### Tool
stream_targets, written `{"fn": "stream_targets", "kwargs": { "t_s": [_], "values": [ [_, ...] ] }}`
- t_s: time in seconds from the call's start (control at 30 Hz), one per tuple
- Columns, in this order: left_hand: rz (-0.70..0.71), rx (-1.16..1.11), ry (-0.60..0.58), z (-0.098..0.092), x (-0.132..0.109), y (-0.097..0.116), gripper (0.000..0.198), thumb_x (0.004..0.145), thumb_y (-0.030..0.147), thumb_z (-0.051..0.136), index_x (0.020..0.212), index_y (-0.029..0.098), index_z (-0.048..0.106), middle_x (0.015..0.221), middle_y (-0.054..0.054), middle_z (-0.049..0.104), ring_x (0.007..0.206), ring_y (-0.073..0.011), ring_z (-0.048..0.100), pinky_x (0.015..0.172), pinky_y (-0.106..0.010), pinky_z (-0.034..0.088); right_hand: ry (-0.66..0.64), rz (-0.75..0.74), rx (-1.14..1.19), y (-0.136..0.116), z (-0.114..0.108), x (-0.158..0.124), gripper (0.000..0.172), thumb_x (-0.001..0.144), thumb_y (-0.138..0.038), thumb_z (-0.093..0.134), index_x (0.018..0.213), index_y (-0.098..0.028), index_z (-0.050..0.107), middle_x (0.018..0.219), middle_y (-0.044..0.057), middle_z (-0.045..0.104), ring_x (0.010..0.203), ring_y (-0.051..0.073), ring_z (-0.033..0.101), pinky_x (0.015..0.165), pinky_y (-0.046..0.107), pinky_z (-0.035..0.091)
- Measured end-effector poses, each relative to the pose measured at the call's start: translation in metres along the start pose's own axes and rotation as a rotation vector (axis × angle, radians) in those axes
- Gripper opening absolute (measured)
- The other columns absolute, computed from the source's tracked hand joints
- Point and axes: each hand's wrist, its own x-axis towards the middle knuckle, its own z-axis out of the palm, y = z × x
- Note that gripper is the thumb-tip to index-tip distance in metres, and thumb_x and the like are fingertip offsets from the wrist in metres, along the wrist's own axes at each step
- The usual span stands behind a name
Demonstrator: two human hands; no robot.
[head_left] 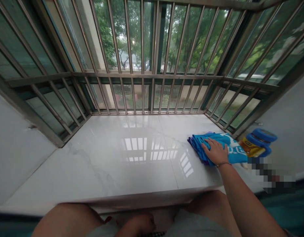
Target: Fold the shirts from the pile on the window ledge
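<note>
My right hand (pixel 215 150) lies flat on a folded stack of blue clothes (pixel 200 152), fingers spread, pressing from above rather than gripping. White lettering shows on the bright blue top piece, and darker blue and purple layers peek out at the left edge. The stack rests at the right end of a glossy white marble-look sill (pixel 132 171). Low at the bottom of the picture, between my knees, is my left hand (pixel 145 222), curled closed. Whatever is inside its fingers, if anything, is hidden.
Right of the clothes stands a jar (pixel 255 144) with a blue lid, blue handle and yellow label. A pixelated patch covers something beside it. Metal window bars (pixel 152 76) enclose the sill's back and sides. My knees (pixel 70 217) meet its front edge.
</note>
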Motion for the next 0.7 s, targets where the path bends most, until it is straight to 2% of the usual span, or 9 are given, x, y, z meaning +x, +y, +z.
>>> {"fn": "stream_targets", "kwargs": {
  "t_s": [0.07, 0.13, 0.2, 0.27, 0.33, 0.4, 0.5, 0.6, 0.7],
  "values": [
    [0.0, -0.006, 0.0, -0.003, -0.008, 0.0, 0.04, 0.102, 0.045, 0.073, 0.133, 0.02, 0.071, 0.134, -0.01, 0.069, 0.114, -0.0288, 0.07, 0.098, -0.049, 0.062, -0.008, -0.021, 0.034, 0.002, -0.003, -0.002, 0.069, 0.105, -0.066, 0.032, 0.157, -0.028, 0.057, 0.168, 0.012, 0.052, 0.154, 0.04, 0.046, 0.127, 0.076, 0.021],
    [0.005, -0.02, 0.011, -0.008, -0.017, 0.0, 0.04, 0.102, 0.045, 0.072, 0.135, 0.022, 0.071, 0.138, -0.01, 0.067, 0.115, -0.0297, 0.07, 0.098, -0.05, 0.063, 0.029, -0.055, 0.082, 0.003, -0.007, -0.013, 0.072, 0.104, -0.065, 0.033, 0.16, -0.024, 0.052, 0.169, 0.015, 0.049, 0.157, 0.041, 0.042, 0.126, 0.077, 0.024],
    [0.016, -0.037, 0.03, -0.013, -0.023, 0.002, 0.04, 0.102, 0.045, 0.073, 0.135, 0.023, 0.07, 0.139, -0.01, 0.067, 0.116, -0.0297, 0.07, 0.097, -0.05, 0.063, 0.117, -0.121, 0.128, 0.0, -0.009, -0.039, 0.07, 0.104, -0.062, 0.035, 0.159, -0.021, 0.051, 0.171, 0.017, 0.047, 0.162, 0.041, 0.036, 0.128, 0.075, 0.023],
    [0.028, -0.052, 0.046, -0.018, -0.027, 0.005, 0.041, 0.102, 0.043, 0.073, 0.137, 0.024, 0.069, 0.14, -0.01, 0.067, 0.117, -0.0287, 0.07, 0.097, -0.048, 0.063, 0.232, -0.246, 0.178, -0.008, -0.004, -0.078, 0.062, 0.106, -0.056, 0.039, 0.158, -0.026, 0.052, 0.171, 0.014, 0.047, 0.164, 0.039, 0.033, 0.132, 0.071, 0.021],
    [0.04, -0.065, 0.059, -0.022, -0.028, 0.009, 0.041, 0.101, 0.042, 0.074, 0.138, 0.025, 0.069, 0.142, -0.009, 0.066, 0.118, -0.0286, 0.07, 0.095, -0.048, 0.063, 0.317, -0.415, 0.265, -0.024, 0.01, -0.127, 0.057, 0.106, -0.047, 0.046, 0.161, -0.034, 0.049, 0.167, 0.009, 0.054, 0.159, 0.037, 0.044, 0.132, 0.066, 0.027],
    [0.05, -0.077, 0.066, -0.024, -0.028, 0.012, 0.041, 0.101, 0.042, 0.075, 0.138, 0.025, 0.068, 0.142, -0.009, 0.066, 0.118, -0.0285, 0.07, 0.096, -0.047, 0.063, 0.336, -0.56, 0.326, -0.049, 0.035, -0.177, 0.066, 0.104, -0.039, 0.054, 0.168, -0.039, 0.04, 0.166, 0.006, 0.055, 0.152, 0.035, 0.054, 0.129, 0.062, 0.037],
    [0.059, -0.089, 0.065, -0.023, -0.03, 0.014, 0.041, 0.101, 0.042, 0.074, 0.138, 0.025, 0.069, 0.14, -0.009, 0.067, 0.118, -0.0286, 0.07, 0.097, -0.048, 0.063, 0.342, -0.73, 0.33, -0.094, 0.079, -0.237, 0.081, 0.099, -0.033, 0.062, 0.174, -0.039, 0.031, 0.162, 0.003, 0.06, 0.141, 0.032, 0.066, 0.118, 0.05, 0.05],
    [0.066, -0.091, 0.053, -0.02, -0.032, 0.015, 0.038, 0.102, 0.044, 0.072, 0.135, 0.026, 0.071, 0.142, -0.01, 0.066, 0.115, -0.0294, 0.07, 0.094, -0.049, 0.064, 0.391, -0.685, 0.304, -0.129, 0.111, -0.267, 0.087, 0.097, -0.033, 0.061, 0.177, -0.036, 0.024, 0.158, 0.006, 0.063, 0.133, 0.036, 0.071, 0.112, 0.053, 0.052],
    [0.076, -0.082, 0.037, -0.018, -0.032, 0.016, 0.04, 0.101, 0.044, 0.073, 0.135, 0.023, 0.071, 0.141, -0.012, 0.066, 0.116, -0.0296, 0.07, 0.096, -0.05, 0.063, 0.38, -0.615, 0.28, -0.143, 0.122, -0.273, 0.092, 0.095, -0.023, 0.057, 0.177, -0.04, 0.02, 0.161, 0.003, 0.059, 0.135, 0.038, 0.069, 0.116, 0.058, 0.047]
  ]
}}
